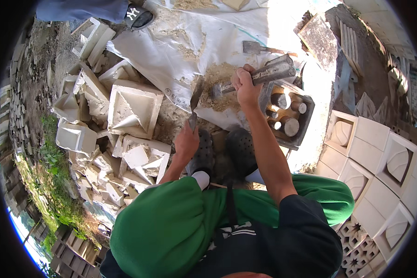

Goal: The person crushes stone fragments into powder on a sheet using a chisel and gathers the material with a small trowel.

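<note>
My left hand point(186, 143) is closed round the handle of a trowel-like tool with a long, dark, narrow blade point(197, 95) pointing away from me. My right hand point(248, 90) grips a thick, grey, crusted club-shaped tool point(275, 69). Its wide end points up to the right, and its narrower end hangs over sandy powder point(221, 76) on a white sheet point(148, 51). The two tools are apart. Right of my right forearm stands a dark box point(305, 127) holding several round cylinders point(290, 126).
Broken pale cast blocks point(134, 109) are heaped on the left. A flat-bladed tool with a wooden handle point(264, 49) lies beyond my right hand. Another person's foot in a black slipper point(139, 17) shows at the far left. Patterned pale blocks point(377, 148) stand stacked on the right.
</note>
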A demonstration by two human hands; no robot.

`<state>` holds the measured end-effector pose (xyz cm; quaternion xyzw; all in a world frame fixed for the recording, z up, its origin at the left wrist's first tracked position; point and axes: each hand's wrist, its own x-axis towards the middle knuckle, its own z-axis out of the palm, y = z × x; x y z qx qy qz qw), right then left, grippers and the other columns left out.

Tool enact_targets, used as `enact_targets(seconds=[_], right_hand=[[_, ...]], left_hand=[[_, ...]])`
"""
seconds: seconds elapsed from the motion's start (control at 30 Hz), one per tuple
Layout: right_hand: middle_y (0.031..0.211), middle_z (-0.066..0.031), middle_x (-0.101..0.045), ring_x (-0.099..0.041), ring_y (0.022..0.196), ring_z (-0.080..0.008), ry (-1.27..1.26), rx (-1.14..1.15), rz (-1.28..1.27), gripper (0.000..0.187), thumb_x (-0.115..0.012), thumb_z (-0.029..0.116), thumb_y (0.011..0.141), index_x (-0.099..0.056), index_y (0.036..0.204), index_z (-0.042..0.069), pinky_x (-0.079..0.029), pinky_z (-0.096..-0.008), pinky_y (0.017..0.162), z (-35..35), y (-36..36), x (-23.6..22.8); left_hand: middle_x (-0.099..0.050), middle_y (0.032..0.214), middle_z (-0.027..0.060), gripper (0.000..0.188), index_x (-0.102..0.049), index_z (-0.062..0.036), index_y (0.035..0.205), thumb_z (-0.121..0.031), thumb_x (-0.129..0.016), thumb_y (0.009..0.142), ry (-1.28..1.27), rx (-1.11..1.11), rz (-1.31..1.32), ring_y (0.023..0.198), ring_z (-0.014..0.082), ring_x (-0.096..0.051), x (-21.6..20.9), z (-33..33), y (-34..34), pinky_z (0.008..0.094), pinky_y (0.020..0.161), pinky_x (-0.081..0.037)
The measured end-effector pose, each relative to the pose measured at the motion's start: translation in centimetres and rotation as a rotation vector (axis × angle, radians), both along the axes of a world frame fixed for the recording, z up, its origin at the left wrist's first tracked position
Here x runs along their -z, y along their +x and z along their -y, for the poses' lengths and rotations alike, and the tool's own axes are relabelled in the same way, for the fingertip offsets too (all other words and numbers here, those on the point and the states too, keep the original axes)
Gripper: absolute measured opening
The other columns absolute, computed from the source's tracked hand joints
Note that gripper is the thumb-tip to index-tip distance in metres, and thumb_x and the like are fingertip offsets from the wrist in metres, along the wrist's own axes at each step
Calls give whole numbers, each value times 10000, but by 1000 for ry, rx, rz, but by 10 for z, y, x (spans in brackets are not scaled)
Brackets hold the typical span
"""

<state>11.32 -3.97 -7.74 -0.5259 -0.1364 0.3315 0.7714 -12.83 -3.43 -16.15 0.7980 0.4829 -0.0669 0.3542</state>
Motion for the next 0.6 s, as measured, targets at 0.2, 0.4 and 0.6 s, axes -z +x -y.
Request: enact_targets(seconds=[0.2, 0.4, 0.6], right_hand=[[478, 3, -294, -242, 431, -104, 112, 77, 138, 285, -444, 66, 807, -282, 580, 123, -241, -273, 440, 59, -9, -34], [475, 15, -298, -250, 420, -84, 136, 221, 101, 283, -440, 31, 787, -283, 569, 119, -246, -248, 414, 86, -5, -26], [469, 13, -297, -253, 416, -86, 149, 270, 105, 290, -433, 4, 782, -283, 560, 114, -243, -249, 413, 98, 0, -24]], left_hand=[[-620, 893, 296, 431, -425, 22, 1208, -269, -518, 903, 48, -66, 36, 800, 462, -603, -40, -8, -20, 533, 699, -472], [-617, 892, 309, 420, -427, 27, 1188, -273, -511, 906, 12, -40, -50, 800, 472, -599, -26, -4, -39, 535, 694, -472], [-619, 822, 256, 468, -401, -11, 1240, -305, -548, 907, -135, 35, 34, 705, 416, -624, -57, -13, -51, 491, 624, -475]])
